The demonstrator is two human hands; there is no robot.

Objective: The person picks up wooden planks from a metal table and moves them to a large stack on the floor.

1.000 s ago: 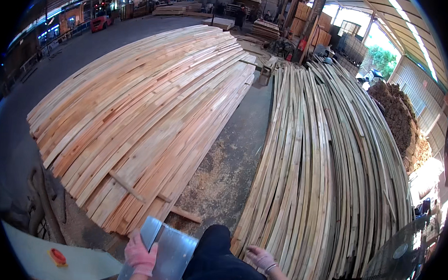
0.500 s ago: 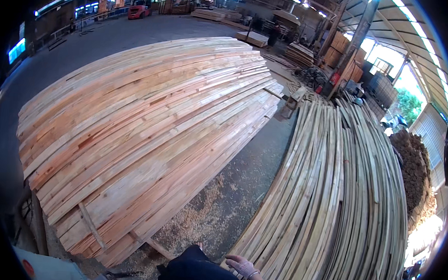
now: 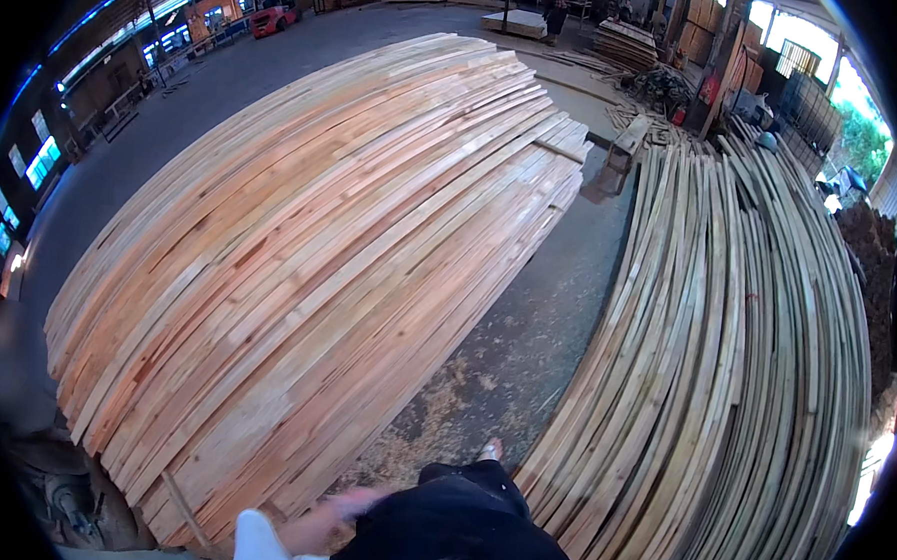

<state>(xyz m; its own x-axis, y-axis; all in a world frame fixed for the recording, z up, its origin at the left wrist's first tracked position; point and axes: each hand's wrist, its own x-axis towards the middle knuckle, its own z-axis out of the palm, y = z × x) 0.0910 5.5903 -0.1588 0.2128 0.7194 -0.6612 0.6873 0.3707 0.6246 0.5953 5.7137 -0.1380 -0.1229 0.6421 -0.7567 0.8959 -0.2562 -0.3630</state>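
My left hand (image 3: pixel 356 501) is at the bottom of the view, blurred by motion, beside my dark-clothed leg (image 3: pixel 448 525). Its forearm comes out of a white sleeve (image 3: pixel 257 540). Whether its fingers hold anything is too smeared to make out. Nearest to it, on the left, lies the wide stack of pale reddish sawn boards (image 3: pixel 309 254). My right hand is out of view. A long pile of narrow, greyer wood strips (image 3: pixel 686 340) lies on my right.
Between the two piles runs a strip of floor (image 3: pixel 484 382) strewn with sawdust, where my foot (image 3: pixel 492 449) shows. Beyond the piles are a small wooden stand (image 3: pixel 630 138), a post (image 3: pixel 723 67), stacked panels (image 3: pixel 627 45) and a red forklift (image 3: pixel 273 14).
My view has shifted, and both piles sit differently in it. The gloved right hand seen earlier over the strips has left the view, while my left hand and white sleeve have come in.
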